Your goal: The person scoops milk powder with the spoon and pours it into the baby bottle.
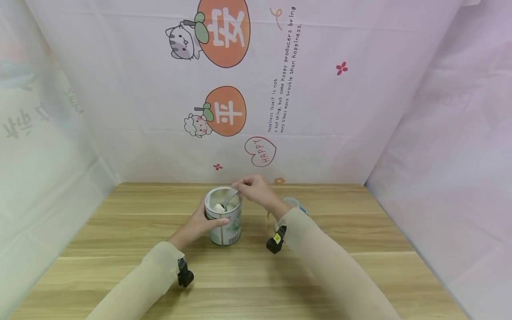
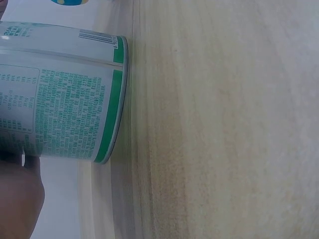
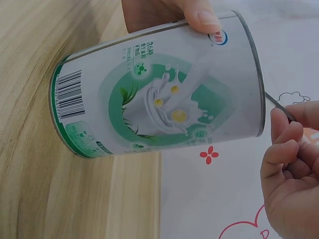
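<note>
An open milk powder can [image 1: 231, 231], white with green print, stands on the wooden table. My left hand [image 1: 202, 221] grips its left side, the thumb lying across the front; in the right wrist view that thumb [image 3: 207, 20] presses near the can's rim. Above the opening, my right hand [image 1: 256, 191] pinches the handle of a metal spoon [image 1: 231, 198]. The spoon slants down into the can, and white powder [image 1: 218, 208] shows at its bowl. In the left wrist view the can [image 2: 65, 94] shows its printed back, with part of the left hand [image 2: 19, 194] below.
A clear container with a blue part [image 1: 293, 202] stands right of the can, largely hidden behind my right wrist. Printed white cloth [image 1: 312, 111] rises behind the wooden table [image 1: 240, 284] and along both sides. A black camera [image 1: 275, 242] is strapped to the right wrist.
</note>
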`<state>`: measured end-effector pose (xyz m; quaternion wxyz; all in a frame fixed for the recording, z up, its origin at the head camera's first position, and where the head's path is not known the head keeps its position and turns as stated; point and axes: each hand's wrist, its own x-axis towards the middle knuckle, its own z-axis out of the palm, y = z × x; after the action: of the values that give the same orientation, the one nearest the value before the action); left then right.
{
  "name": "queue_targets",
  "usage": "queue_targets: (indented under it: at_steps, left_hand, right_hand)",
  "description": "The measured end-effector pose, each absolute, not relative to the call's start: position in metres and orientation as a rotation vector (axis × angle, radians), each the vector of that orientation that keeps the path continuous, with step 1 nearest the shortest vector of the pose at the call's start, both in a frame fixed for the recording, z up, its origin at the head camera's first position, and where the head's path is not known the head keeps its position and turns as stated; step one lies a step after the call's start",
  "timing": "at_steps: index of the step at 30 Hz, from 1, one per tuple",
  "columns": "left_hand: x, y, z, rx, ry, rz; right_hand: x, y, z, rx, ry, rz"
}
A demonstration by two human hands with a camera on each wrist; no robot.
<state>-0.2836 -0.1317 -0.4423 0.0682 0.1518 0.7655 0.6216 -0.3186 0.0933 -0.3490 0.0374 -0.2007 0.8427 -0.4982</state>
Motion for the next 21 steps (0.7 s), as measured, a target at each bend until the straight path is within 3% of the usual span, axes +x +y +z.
queue_targets:
  at_steps: [21]
  left_hand:
    - [-0.2836,-0.1326,-0.4425,0.432,2.333,1.852]
  right_hand:
    - [-0.3204,0.1019,-0.3574,-0.460,2.577,-1.702]
